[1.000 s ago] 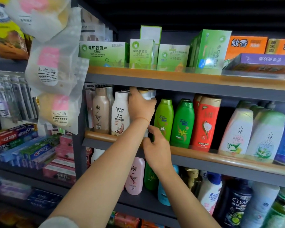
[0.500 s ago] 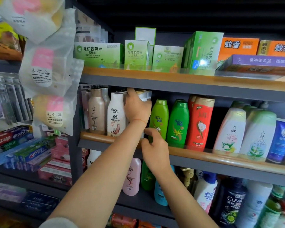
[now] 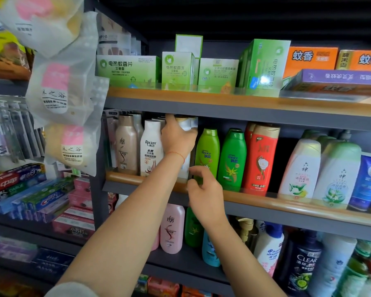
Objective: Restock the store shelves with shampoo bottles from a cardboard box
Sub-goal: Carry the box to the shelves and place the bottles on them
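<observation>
Middle shelf [image 3: 266, 205], wooden front rail, left section: shampoo row under restocking.

Item in hand: white bottle [image 3: 185, 125], gold and white top showing, standing upright between the white Raclen bottle [image 3: 150, 151] on its left and the light green bottle [image 3: 207, 153] on its right. Most of its body is hidden behind the hand.

Left hand [image 3: 177, 139]: wrapped round the upper part of the white bottle, fingers curled over its shoulder, just under the shelf above.

Right hand [image 3: 204, 189]: fingers curled loosely at the rail, near the foot of the white bottle and the light green bottle. Whether it touches or pinches either cannot be told.

Neighbours, left to right: beige bottle [image 3: 126, 146], Raclen bottle, white bottle, light green bottle, dark green bottle [image 3: 232, 159], red bottle [image 3: 260, 159].

Cardboard box: not in view.

Step, as judged: seating one bottle into its slot in the row.

Next move calls for: pushing the bottle back and square behind the rail, label to the front, without tipping the neighbours; then letting go and returning to the box for another.
</observation>
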Demonstrator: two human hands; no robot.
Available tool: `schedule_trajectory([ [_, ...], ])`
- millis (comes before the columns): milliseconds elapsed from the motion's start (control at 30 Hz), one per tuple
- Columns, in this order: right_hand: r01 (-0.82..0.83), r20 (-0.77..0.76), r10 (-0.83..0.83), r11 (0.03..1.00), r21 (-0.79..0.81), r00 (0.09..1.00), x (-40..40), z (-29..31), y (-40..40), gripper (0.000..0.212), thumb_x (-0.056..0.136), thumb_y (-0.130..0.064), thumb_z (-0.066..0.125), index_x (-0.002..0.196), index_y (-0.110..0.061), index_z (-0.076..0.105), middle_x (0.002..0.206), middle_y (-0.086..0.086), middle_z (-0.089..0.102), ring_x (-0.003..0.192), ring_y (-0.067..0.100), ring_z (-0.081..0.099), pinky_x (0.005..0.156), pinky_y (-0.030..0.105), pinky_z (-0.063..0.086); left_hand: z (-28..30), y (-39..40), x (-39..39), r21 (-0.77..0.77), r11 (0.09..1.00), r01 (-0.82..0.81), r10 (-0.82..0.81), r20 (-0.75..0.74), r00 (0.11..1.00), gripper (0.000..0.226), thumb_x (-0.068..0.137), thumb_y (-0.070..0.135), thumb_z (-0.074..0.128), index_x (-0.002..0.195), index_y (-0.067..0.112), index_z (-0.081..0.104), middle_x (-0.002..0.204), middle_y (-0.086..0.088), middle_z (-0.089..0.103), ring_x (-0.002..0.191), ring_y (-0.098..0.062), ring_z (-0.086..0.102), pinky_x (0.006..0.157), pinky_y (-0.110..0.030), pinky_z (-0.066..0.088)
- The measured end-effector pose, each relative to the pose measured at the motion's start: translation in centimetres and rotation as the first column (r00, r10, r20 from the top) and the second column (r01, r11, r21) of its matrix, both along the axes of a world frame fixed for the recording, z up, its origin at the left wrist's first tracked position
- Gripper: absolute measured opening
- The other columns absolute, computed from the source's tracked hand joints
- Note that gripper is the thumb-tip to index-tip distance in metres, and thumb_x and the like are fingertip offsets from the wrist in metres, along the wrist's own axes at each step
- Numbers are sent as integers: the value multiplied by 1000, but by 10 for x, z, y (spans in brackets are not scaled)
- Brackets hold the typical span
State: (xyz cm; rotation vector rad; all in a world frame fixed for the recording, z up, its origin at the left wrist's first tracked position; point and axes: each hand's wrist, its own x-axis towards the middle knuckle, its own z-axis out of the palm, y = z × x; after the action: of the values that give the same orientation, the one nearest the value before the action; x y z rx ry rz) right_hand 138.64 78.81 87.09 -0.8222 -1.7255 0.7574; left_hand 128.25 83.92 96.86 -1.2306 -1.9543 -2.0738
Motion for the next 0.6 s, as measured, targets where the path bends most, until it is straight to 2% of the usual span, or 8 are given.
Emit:
schedule_trajectory([
  [67,8,6,-8,1000,-4,1000,0,0,0,38,80,-21,45,114,-21,62,106,-6,66,84,27,63,82,46,55,0,-1,0,0,1000,12,-12,5,1000,64,78,21,76,134,16,46,123,-9,65,115,-33,60,91,-34,50],
  [133,16,18,-16,1000,3,1000,1,0,0,35,83,-17,48,115,-21,61,108,-6,66,86,27,64,83,45,54,0,-1,1,-7,1000,19,-19,8,1000,64,77,23,76,133,15,45,123,-9,64,115,-34,60,93,-35,51],
  [233,27,38,-27,1000,17,999,2,0,2,33,89,-7,52,119,-18,61,113,-3,65,94,22,63,87,38,52,0,-1,2,-4,1000,12,-12,9,1000,66,75,26,79,131,15,46,124,-8,64,116,-34,60,96,-38,50],
  [367,51,85,-55,997,50,995,1,-2,3,37,90,-6,52,125,-16,59,121,0,63,106,17,59,87,28,47,-3,1,2,42,999,33,-33,12,999,62,75,26,79,128,13,49,123,-8,65,116,-33,60,95,-39,50],
  [500,68,95,-75,995,73,993,1,-5,4,37,91,-7,52,125,-16,59,122,0,63,102,20,61,85,31,49,-8,-1,3,89,990,112,-111,-18,994,59,81,34,78,129,10,51,127,-7,61,121,-28,54,100,-34,44],
  [600,75,93,-83,994,83,992,1,-6,5,36,91,-7,51,126,-16,58,123,1,63,104,20,61,88,34,50,-17,-11,4,110,983,148,-133,-127,983,56,90,27,70,137,9,47,134,-7,56,124,-24,49,98,-24,35],
])
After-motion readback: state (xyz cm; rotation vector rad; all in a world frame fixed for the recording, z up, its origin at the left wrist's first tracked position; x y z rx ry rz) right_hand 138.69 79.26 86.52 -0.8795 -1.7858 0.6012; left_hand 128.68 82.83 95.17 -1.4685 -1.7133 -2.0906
